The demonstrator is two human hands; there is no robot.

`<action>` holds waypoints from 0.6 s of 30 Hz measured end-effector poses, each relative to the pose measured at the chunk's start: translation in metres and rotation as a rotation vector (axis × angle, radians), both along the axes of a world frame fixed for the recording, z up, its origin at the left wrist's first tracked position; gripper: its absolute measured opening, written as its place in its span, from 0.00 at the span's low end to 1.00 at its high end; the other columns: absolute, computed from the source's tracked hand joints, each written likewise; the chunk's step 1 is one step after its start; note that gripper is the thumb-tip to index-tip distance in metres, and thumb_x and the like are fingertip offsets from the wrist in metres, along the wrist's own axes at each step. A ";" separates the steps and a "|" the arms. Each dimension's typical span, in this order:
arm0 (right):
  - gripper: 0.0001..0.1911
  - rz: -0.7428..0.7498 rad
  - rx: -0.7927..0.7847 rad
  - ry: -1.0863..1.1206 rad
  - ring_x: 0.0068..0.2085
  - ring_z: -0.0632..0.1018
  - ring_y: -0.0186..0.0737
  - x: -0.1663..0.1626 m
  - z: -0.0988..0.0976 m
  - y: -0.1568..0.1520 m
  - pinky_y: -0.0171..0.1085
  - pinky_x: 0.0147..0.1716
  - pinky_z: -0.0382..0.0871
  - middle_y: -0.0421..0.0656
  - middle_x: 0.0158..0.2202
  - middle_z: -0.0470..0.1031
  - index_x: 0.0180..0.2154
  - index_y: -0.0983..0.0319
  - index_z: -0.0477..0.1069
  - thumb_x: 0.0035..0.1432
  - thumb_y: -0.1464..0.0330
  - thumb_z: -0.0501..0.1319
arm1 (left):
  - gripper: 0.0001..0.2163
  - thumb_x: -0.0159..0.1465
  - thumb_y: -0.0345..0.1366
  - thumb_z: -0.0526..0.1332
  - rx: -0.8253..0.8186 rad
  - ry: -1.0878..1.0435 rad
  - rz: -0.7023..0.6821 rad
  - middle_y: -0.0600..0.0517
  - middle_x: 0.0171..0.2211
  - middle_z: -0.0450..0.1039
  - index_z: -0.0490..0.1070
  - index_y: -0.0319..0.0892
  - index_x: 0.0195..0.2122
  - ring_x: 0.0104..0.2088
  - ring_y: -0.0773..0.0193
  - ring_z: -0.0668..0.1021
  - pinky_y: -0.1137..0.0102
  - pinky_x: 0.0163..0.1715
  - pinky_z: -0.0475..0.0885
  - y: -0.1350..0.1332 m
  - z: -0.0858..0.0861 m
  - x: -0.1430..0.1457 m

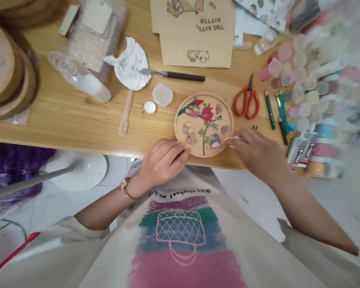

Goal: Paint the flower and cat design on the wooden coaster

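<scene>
Disc work sits at the centre of the frame: a round wooden disc [204, 105], painted with red and pink flowers on a green stem and a few small figures, lies flat at the near edge of the worktop [78, 116]. Being round it has no long axis; the painted stem runs from its lower edge up the frame.

The left hand [162, 162] comes in from lower left, its fingers [180, 154] curled narrow with the tips closed on the disc's lower-left rim. The right hand [258, 154] comes in from lower right, thumb and forefinger pinched on a small white piece [231, 139] that lies roughly left to right and touches the disc's right rim; what it is, is too small to tell. Both hands are about equally close, one on each side.

Just right of the disc lie red scissors [246, 103] and coloured pencils [276, 114], with blurred paint pots [300, 72] beyond. To the left are a white cap [150, 107] and a translucent lid [162, 95]; above them lie a crumpled tissue [130, 64] and a palette knife [171, 74]. A printed wooden board [198, 40] lies at the top, and wood slices [6, 72] are stacked at upper left.
</scene>
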State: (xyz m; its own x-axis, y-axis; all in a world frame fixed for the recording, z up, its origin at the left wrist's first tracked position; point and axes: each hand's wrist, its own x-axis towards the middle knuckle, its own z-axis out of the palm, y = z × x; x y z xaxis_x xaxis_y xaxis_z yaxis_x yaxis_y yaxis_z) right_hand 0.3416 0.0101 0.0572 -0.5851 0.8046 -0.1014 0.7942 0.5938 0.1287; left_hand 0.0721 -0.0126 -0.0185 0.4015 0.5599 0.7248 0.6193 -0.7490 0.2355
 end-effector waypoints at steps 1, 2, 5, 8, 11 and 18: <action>0.16 0.002 -0.019 -0.030 0.36 0.72 0.37 0.001 0.002 0.004 0.35 0.27 0.55 0.45 0.38 0.76 0.39 0.59 0.77 0.66 0.74 0.50 | 0.05 0.62 0.29 0.67 0.001 0.000 0.004 0.51 0.33 0.80 0.75 0.42 0.39 0.37 0.62 0.81 0.67 0.36 0.78 0.000 0.000 0.000; 0.16 -0.001 -0.031 -0.059 0.36 0.72 0.37 0.002 0.003 0.008 0.35 0.27 0.54 0.45 0.38 0.75 0.39 0.60 0.77 0.66 0.74 0.50 | 0.05 0.62 0.29 0.66 -0.001 -0.003 0.008 0.51 0.33 0.80 0.75 0.42 0.39 0.37 0.62 0.81 0.67 0.37 0.78 0.000 0.000 0.000; 0.17 -0.010 -0.005 -0.130 0.35 0.71 0.38 0.005 0.010 0.017 0.35 0.26 0.52 0.46 0.36 0.75 0.38 0.60 0.78 0.66 0.73 0.49 | 0.05 0.63 0.28 0.66 -0.005 -0.015 0.014 0.51 0.32 0.80 0.75 0.41 0.40 0.37 0.62 0.81 0.67 0.37 0.78 0.000 0.001 0.001; 0.20 0.010 0.012 -0.172 0.36 0.72 0.37 0.004 0.015 0.015 0.35 0.27 0.53 0.45 0.38 0.76 0.39 0.59 0.78 0.66 0.74 0.47 | 0.04 0.63 0.29 0.66 0.002 -0.006 0.008 0.51 0.32 0.80 0.75 0.41 0.38 0.36 0.62 0.81 0.67 0.35 0.78 0.000 0.002 0.002; 0.20 0.077 -0.033 -0.158 0.36 0.72 0.37 0.000 0.015 0.009 0.35 0.27 0.53 0.44 0.39 0.76 0.40 0.58 0.78 0.67 0.74 0.47 | 0.04 0.63 0.29 0.66 0.001 0.001 -0.005 0.50 0.32 0.80 0.75 0.41 0.38 0.36 0.61 0.82 0.67 0.36 0.77 0.001 0.001 0.001; 0.17 -0.095 -0.046 -0.255 0.38 0.72 0.38 -0.003 0.019 0.020 0.34 0.25 0.50 0.47 0.38 0.76 0.39 0.60 0.78 0.67 0.73 0.49 | 0.04 0.62 0.28 0.66 0.008 -0.011 -0.006 0.49 0.33 0.81 0.77 0.41 0.37 0.36 0.61 0.81 0.67 0.36 0.77 0.001 0.001 0.000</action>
